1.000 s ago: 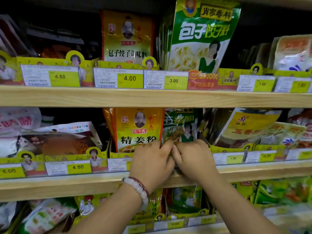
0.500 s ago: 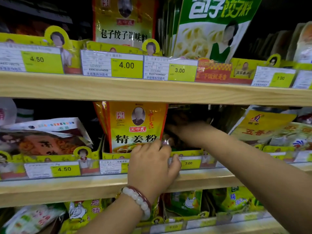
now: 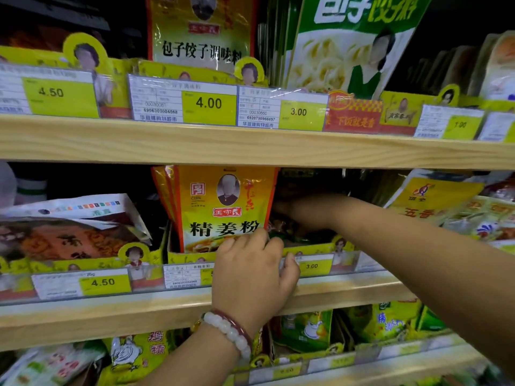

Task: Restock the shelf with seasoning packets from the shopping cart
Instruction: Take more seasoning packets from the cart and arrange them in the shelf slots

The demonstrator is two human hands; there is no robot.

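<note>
My right hand (image 3: 295, 211) reaches deep into the dark slot on the middle shelf (image 3: 111, 316), lying over green seasoning packets (image 3: 299, 232) that sit low in a yellow display tray (image 3: 317, 250). Shadow hides its fingers, so its hold is unclear. My left hand (image 3: 256, 274), with a bead bracelet on the wrist, grips the tray's front edge: fingers curl over the lip and the thumb presses on the price rail. Just left of the slot stands a yellow ginger powder packet (image 3: 223, 207).
The upper shelf (image 3: 250, 146) holds yellow and green dumpling seasoning bags behind price tags. Flat packets (image 3: 69, 235) lie at the left of the middle shelf and yellow five-spice packets (image 3: 434, 199) at the right. A lower shelf holds more packets (image 3: 306, 330).
One second ago both hands held a green packet at the tray front. My right hand has since pushed deep into the slot with it, and the view has moved closer.
</note>
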